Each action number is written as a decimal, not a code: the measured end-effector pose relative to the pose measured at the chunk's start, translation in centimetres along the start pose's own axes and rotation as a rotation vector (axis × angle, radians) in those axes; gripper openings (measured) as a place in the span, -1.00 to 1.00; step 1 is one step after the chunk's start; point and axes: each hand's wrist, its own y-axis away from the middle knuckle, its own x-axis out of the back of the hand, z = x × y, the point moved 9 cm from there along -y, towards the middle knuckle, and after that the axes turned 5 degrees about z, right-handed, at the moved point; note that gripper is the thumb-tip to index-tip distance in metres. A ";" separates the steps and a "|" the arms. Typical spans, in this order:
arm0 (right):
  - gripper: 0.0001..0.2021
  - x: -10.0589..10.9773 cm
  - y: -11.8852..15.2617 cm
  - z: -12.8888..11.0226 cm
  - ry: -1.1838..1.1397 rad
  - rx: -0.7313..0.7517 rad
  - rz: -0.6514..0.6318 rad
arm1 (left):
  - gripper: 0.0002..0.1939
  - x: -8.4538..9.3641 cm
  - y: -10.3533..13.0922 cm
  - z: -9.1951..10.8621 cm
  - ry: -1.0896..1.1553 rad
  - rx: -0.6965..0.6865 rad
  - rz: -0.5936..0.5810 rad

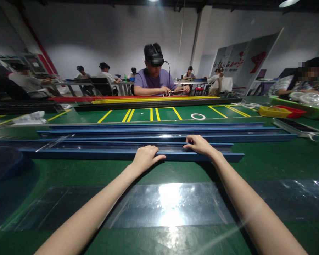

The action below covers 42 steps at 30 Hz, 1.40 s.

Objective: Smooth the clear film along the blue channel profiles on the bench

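Note:
A long blue plastic channel [79, 155] lies lengthwise across the green table in front of me. My left hand [146, 158] rests over its near wall, fingers curled down into the trough and thumb stretched along the front side. To the right, my right hand [198, 144] reaches across the same channel, with bent fingers and thumb closed at the far wall; its fingertips are partly hidden. Just behind lie more blue channels [260, 137], side by side. A clear plastic strip [54, 142] crosses the channels at the left.
Clear film [146, 202] lies flat along the near table [257, 159]. Farther off are a white ring [198, 116], a phone [295, 125] and yellow and red trays [275, 112]. Yellow and black strips [154, 101] lie before a co-worker [154, 79] opposite.

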 end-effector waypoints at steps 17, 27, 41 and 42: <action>-0.86 2.0 1.4 2.6 0.216 -0.085 -0.061 | -0.60 1.0 0.8 1.5 -0.109 -0.129 0.148; -0.85 3.0 2.8 7.0 0.162 -0.199 -0.102 | -0.60 0.6 0.8 1.8 -0.144 -0.139 0.151; -0.84 2.7 2.6 7.6 0.152 -0.320 -0.173 | -0.65 0.7 0.8 1.9 -0.148 -0.133 0.188; -0.84 2.6 2.6 7.5 0.167 -0.314 -0.190 | -0.65 0.7 0.8 1.9 -0.145 -0.133 0.189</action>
